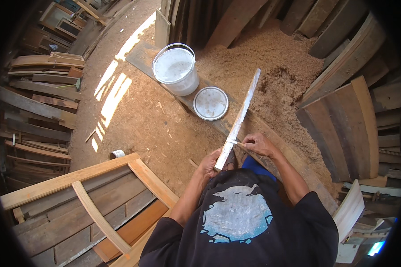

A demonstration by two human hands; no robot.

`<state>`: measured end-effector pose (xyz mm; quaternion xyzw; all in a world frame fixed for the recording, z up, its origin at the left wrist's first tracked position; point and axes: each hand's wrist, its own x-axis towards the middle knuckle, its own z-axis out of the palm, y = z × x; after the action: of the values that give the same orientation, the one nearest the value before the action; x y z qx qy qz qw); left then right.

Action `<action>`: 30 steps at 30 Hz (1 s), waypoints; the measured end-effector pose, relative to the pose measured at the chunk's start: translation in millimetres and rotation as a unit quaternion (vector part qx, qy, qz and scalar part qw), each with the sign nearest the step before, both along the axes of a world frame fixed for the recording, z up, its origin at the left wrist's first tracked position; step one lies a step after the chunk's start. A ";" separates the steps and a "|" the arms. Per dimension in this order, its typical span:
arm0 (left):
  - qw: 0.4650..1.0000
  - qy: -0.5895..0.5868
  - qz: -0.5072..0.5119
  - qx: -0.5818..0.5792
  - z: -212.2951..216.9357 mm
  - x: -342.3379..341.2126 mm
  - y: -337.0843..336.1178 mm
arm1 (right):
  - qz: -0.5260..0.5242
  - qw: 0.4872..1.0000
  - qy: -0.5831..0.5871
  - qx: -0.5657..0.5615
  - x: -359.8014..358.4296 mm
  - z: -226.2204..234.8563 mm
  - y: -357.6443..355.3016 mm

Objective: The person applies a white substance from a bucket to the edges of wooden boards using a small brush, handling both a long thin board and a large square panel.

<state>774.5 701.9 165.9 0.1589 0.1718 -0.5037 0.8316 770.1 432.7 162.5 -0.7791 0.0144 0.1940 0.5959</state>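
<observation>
Shows both arms extending from six o'clock, bare below short dark sleeves [162,241], spread wider at the elbows than at the wrists. Slants the left forearm [186,200] toward one o'clock, with the left hand [207,164] near centre, fingers curled. Angles the right forearm [290,174] toward eleven, with the right hand [260,144] at the left's two o'clock, fingertips pinched.

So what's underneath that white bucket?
The white bucket stands on a long wooden board, which shows on either side of it. The patch directly beneath its base is covered, so I can't tell whether anything lies between the two.
</observation>
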 end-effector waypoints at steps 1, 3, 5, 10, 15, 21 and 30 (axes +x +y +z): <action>1.000 0.010 0.006 0.004 -4.0 -0.8 2.7 | 0.031 0.999 0.036 0.011 -1.9 9.1 0.4; 1.000 0.020 0.008 0.005 -7.6 0.2 3.4 | 0.056 0.996 0.070 0.020 -2.7 11.2 -4.7; 1.000 0.025 0.013 -0.010 -9.2 1.0 4.2 | -0.108 0.990 0.083 0.027 2.1 -4.1 -16.5; 1.000 -0.003 -0.006 0.018 -5.6 5.6 2.3 | -0.188 0.980 0.026 -0.056 12.7 -41.6 -26.1; 0.992 -0.018 -0.047 0.116 -23.5 6.5 15.9 | -0.092 0.992 -0.017 -0.079 -5.8 -22.0 -3.3; 0.996 -0.004 -0.050 0.071 -35.7 7.5 22.3 | -0.144 0.987 0.073 0.012 10.5 -16.9 -19.6; 0.992 -0.012 -0.056 0.108 -26.7 10.1 21.3 | -0.080 0.990 -0.028 -0.114 14.9 -20.5 5.8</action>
<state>784.7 723.2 139.2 0.2633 0.2062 -0.5260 0.7820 785.0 438.6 142.0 -0.8434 0.0818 0.1210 0.5171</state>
